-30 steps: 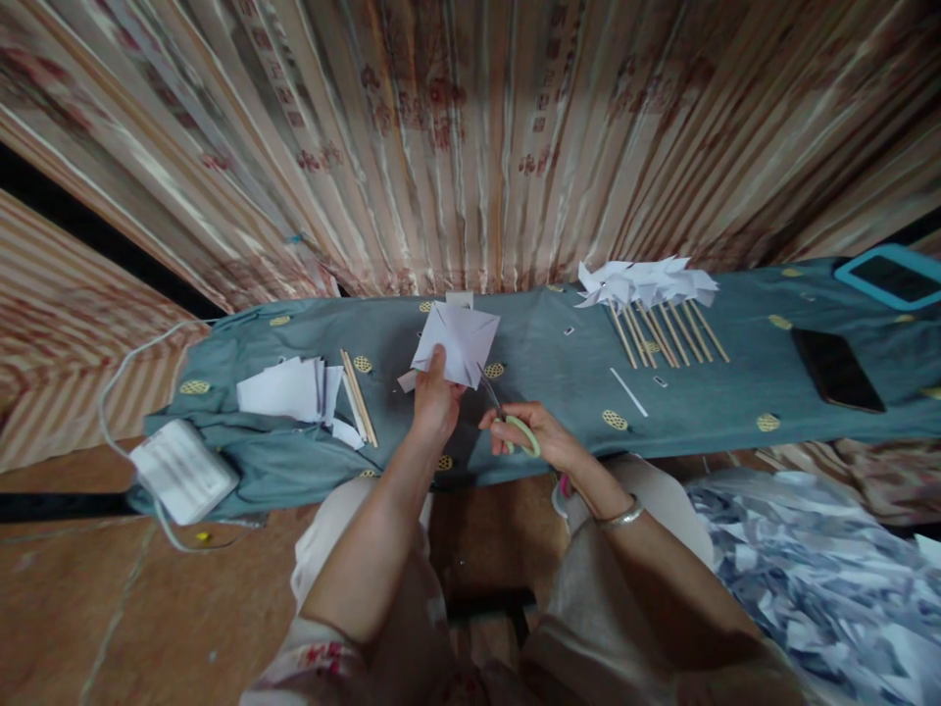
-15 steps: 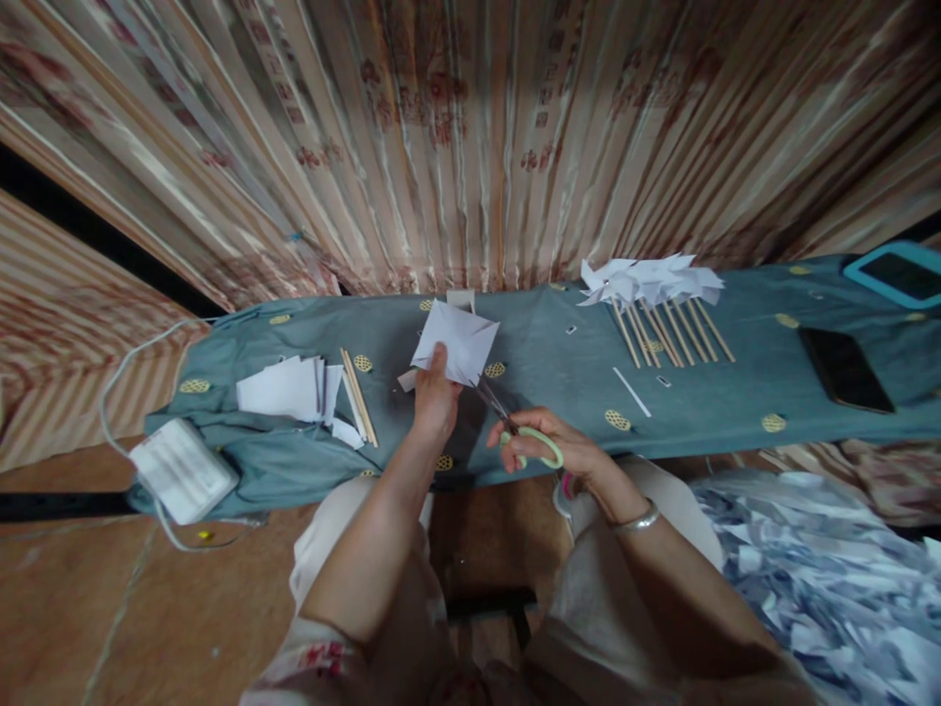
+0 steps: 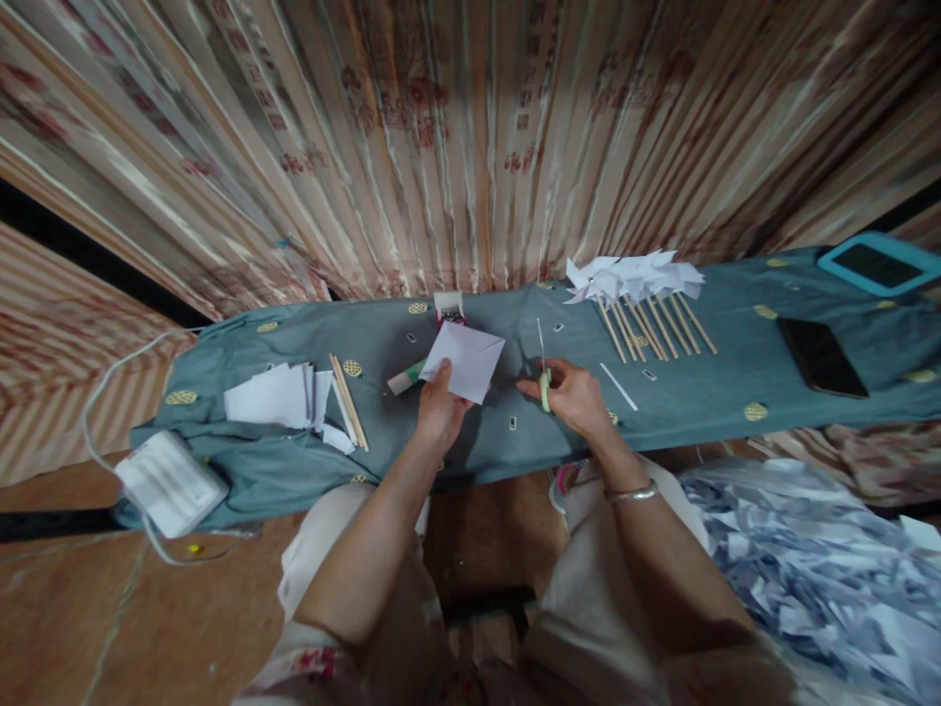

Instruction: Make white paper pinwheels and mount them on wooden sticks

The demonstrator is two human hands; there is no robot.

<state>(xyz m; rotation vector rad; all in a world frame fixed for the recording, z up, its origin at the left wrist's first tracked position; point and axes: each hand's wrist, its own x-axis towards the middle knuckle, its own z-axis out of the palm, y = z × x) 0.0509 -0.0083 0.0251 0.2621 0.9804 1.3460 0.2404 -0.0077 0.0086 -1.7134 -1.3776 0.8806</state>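
Observation:
My left hand (image 3: 441, 410) pinches a square sheet of white paper (image 3: 466, 359) by its near left edge, thumb on top; a cut line shows near the right corner. To the right, my right hand (image 3: 574, 395) grips scissors (image 3: 545, 384) with light green handles, their blades pointing away from me and apart from the paper. Partly hidden behind the sheet are a small open box (image 3: 448, 304) with dark bits in it and a green and white item (image 3: 407, 378).
Paper pinwheels (image 3: 638, 278) on sticks lie at the back right, near a black phone (image 3: 821, 357) and a blue-framed tablet (image 3: 879, 265). Cut paper (image 3: 271, 396), wooden sticks (image 3: 349, 402) and a white power box (image 3: 172, 482) are on the left. A bag of paper scraps (image 3: 823, 569) stands right.
The scissors have come away from the paper, moving right and turning to point away from me. The sheet has turned in my left hand and shifted slightly nearer.

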